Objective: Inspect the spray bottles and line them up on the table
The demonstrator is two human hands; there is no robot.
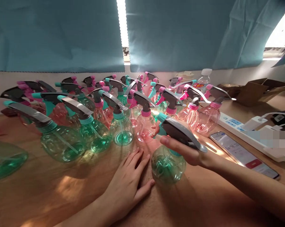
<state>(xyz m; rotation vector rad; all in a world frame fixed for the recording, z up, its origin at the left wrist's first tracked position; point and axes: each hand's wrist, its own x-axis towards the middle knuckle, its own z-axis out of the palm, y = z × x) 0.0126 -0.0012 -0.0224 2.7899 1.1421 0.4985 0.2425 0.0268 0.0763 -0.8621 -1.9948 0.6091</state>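
My right hand (182,148) is wrapped around the neck of a green spray bottle (167,167), under its grey and turquoise trigger head (182,127). Part of the trigger is hidden by my fingers. My left hand (130,176) lies flat on the wooden table (90,192) with its fingers stretched out, just left of that bottle and holding nothing. Straight ahead of my left fingertips stand another green spray bottle (122,132) and a pink spray bottle (144,126), both upright.
Several more green and pink spray bottles fill the back of the table. At the left edge sits a clear green bottle body (7,159). To the right are a phone (244,154), a power strip (253,135) with plugs, and a cardboard box (260,93). Blue curtains (62,34) hang behind.
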